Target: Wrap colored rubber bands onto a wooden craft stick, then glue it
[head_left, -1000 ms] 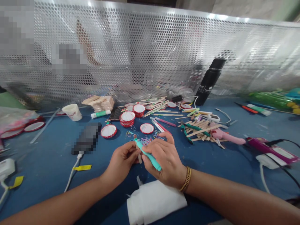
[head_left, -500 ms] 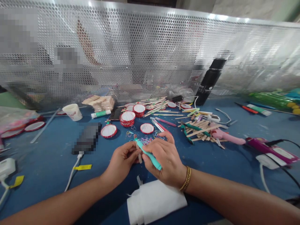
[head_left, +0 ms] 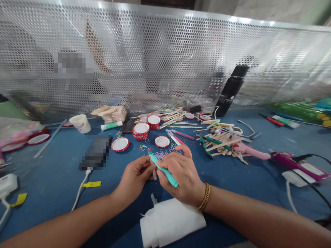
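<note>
My left hand (head_left: 134, 179) pinches a thin wooden craft stick (head_left: 152, 165) that stands nearly upright. My right hand (head_left: 181, 175) is closed round a teal pen-like tool (head_left: 164, 170) whose tip meets the stick. Both hands hover low over the blue table (head_left: 57, 179), just in front of a small heap of coloured rubber bands (head_left: 161, 154). Parts of the fingers are hidden behind the stick and tool.
Red-rimmed white lids (head_left: 141, 130) and a white cup (head_left: 80, 123) lie behind the hands. Right of them are a pile of wooden sticks (head_left: 222, 143) and a pink glue gun (head_left: 249, 150). Folded white cloth (head_left: 170, 222) lies near me. A perforated metal screen (head_left: 165, 58) closes the back.
</note>
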### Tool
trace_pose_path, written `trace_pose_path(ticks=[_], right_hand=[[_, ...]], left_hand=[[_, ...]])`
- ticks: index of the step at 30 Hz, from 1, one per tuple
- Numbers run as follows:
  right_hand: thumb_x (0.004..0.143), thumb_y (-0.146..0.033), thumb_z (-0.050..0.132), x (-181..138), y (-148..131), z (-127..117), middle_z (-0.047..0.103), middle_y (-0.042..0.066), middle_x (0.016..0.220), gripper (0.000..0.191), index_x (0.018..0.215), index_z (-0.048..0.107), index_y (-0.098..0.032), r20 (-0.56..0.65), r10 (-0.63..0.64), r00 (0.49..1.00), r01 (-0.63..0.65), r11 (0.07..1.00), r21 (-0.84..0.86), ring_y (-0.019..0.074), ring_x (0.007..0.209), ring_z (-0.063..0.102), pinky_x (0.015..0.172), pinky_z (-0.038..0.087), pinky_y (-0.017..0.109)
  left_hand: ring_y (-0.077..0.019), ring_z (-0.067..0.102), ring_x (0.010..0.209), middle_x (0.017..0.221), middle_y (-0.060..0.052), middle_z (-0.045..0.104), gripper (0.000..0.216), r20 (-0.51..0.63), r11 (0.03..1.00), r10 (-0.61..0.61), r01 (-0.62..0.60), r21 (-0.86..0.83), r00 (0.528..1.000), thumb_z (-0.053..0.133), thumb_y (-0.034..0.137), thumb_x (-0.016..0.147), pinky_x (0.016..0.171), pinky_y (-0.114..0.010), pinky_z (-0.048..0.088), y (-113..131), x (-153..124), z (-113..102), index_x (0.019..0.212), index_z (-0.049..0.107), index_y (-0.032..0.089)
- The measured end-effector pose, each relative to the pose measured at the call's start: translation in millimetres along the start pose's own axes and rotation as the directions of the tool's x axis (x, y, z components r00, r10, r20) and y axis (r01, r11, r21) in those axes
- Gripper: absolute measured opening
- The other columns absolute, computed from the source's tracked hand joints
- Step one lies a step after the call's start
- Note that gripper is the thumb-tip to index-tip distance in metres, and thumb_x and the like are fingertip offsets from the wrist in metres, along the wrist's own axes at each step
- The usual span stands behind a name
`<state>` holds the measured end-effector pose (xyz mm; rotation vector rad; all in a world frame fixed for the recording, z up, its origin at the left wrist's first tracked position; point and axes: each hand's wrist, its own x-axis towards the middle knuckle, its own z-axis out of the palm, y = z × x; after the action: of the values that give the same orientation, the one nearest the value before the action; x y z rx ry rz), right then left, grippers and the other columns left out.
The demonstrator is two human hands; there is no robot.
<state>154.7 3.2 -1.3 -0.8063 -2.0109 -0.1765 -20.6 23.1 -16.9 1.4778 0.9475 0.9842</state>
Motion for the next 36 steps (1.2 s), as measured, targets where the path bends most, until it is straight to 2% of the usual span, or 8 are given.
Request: trace_pose_path(ticks=[8, 14, 24, 36], right_hand=[[0.089, -0.021, 0.054, -0.4, 0.7, -2.3, 0.067, -0.001, 0.075, 0.002, 0.088, 0.054, -0.020, -0.021, 0.043, 0.999, -0.043, 0.999, -0.026, 0.0138, 0.070, 0.062, 0.096, 0.033, 0.041], [0.087, -0.020, 0.055, -0.2, -0.9, -0.7, 0.067, -0.002, 0.076, 0.004, 0.091, 0.055, -0.019, -0.033, -0.004, 0.999, 0.004, 1.000, 0.010, 0.0142, 0.070, 0.062, 0.096, 0.033, 0.042], [0.089, -0.021, 0.055, -0.1, -0.9, -0.1, 0.069, -0.001, 0.078, 0.003, 0.091, 0.055, -0.019, -0.013, -0.007, 1.000, 0.007, 1.000, 0.006, 0.0145, 0.071, 0.063, 0.097, 0.033, 0.042], [0.089, -0.020, 0.055, 0.9, -0.7, -0.9, 0.068, -0.002, 0.076, 0.002, 0.089, 0.053, -0.020, -0.023, 0.021, 1.000, -0.021, 1.000, -0.023, 0.0140, 0.071, 0.063, 0.096, 0.034, 0.041]], left_hand=[[-0.0178, 0.064, 0.078, 0.085, -0.004, 0.069, 0.017, -0.018, 0.998, -0.061, 0.061, -0.018, 0.998, 0.069, 0.033, 0.082, 0.070, -0.027, 0.053, -1.5, -0.4, -0.6, 0.088, 0.067, 0.017], [-0.0149, 0.059, 0.071, 0.081, -0.003, 0.067, 0.021, 0.003, 1.000, -0.021, 0.021, -0.018, 1.000, 0.066, 0.037, 0.085, 0.067, -0.025, 0.051, -0.2, -1.7, -0.5, 0.088, 0.068, 0.017], [-0.0135, 0.055, 0.068, 0.077, -0.001, 0.063, 0.020, 0.011, 1.000, 0.014, -0.014, -0.017, 1.000, 0.065, 0.037, 0.086, 0.065, -0.024, 0.049, -0.9, 0.3, 0.3, 0.083, 0.065, 0.017], [-0.0163, 0.062, 0.074, 0.083, -0.004, 0.068, 0.019, -0.018, 0.999, -0.042, 0.042, -0.002, 0.999, 0.067, 0.036, 0.083, 0.067, -0.026, 0.053, -1.1, -0.5, 0.0, 0.087, 0.067, 0.017]])
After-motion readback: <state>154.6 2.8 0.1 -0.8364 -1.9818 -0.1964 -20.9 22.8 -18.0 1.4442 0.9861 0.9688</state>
